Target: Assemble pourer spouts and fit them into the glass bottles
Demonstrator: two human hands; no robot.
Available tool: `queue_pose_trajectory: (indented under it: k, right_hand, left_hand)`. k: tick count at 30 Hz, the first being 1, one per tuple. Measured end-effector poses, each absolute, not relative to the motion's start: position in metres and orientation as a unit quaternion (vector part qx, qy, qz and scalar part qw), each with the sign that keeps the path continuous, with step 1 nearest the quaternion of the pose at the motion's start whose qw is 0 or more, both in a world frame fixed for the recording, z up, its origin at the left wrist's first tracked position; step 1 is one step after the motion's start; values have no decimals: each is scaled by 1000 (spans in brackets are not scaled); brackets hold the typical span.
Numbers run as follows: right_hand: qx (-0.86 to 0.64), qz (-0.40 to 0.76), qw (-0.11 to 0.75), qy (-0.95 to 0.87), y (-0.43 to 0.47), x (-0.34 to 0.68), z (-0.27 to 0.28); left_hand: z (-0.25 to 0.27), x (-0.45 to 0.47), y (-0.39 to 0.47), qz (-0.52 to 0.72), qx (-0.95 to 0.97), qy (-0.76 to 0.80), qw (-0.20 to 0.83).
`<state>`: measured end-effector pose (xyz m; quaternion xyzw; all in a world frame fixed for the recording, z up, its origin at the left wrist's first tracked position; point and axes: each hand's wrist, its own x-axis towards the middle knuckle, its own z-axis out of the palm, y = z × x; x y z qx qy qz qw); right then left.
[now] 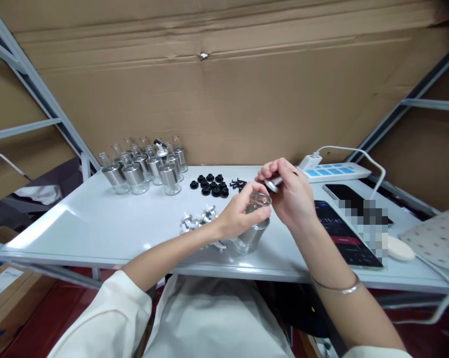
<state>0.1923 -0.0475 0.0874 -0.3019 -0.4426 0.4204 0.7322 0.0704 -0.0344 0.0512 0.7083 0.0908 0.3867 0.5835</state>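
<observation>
My left hand [245,211] is closed around the neck of a glass bottle [249,237] with a brushed-metal band, which stands near the table's front edge. The bottle's mouth is uncovered. Just right of it, my right hand [289,191] grips a metal pourer top [272,184], its round silver base pointing towards the bottle's mouth but apart from it. The rest of that top is hidden by my fingers. Left of the bottle lies a pile of silver-and-white pourer pieces [199,220], partly behind my left forearm.
Several similar bottles [134,178] stand at the back left, one with a pourer fitted. Black rubber stoppers [210,185] and small black parts [238,184] lie mid-table. A power strip [336,171], two phones [339,236] and a white cable [377,166] occupy the right; cardboard [224,109] closes the back.
</observation>
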Motion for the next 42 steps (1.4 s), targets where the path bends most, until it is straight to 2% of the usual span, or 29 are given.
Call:
queue_pose_trajectory:
  k: [4, 9, 15, 23, 29, 42]
  right_hand:
    - [-288, 385, 735, -479, -64, 193, 103]
    - [-321, 345, 669, -574, -70, 184, 123]
    - [-353, 351, 616, -610, -64, 176, 121]
    - [-316, 356, 615, -629, -59, 180, 104]
    - [-324, 359, 576, -659, -56, 184, 103]
    - [-372, 290, 536, -701, -64, 183, 102]
  left_hand:
    - [55, 70, -37, 364, 716, 111, 585]
    - [54, 70, -33, 336, 684, 85, 642]
    - [53, 71, -29, 306, 654, 78, 687]
    - [50, 72, -30, 300, 655, 83, 688]
    - [54, 71, -31, 307, 665, 86, 675]
    - [50, 73, -29, 311, 681, 86, 657]
